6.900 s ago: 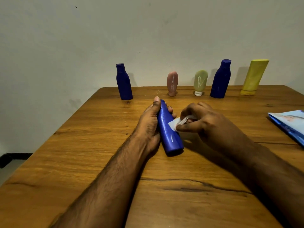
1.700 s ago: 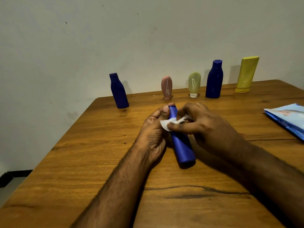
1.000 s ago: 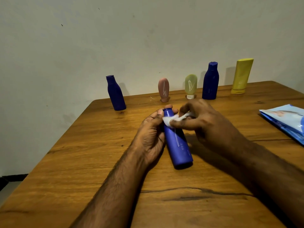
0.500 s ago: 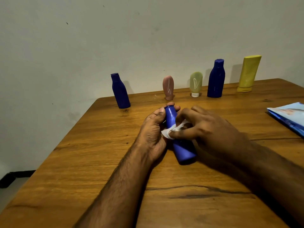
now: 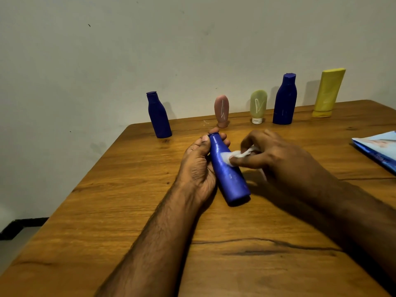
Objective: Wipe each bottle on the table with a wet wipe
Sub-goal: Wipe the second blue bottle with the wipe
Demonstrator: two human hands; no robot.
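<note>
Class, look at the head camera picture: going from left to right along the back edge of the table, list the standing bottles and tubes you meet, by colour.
Dark blue bottle → pink tube → green tube → second dark blue bottle → yellow tube.

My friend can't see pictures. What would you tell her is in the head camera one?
A person's left hand holds a blue bottle tilted over a wooden table while the right hand rubs it with a white wet wipe. Five more bottles stand along the far edge by the wall, and a blue wipes pack lies at right.
</note>
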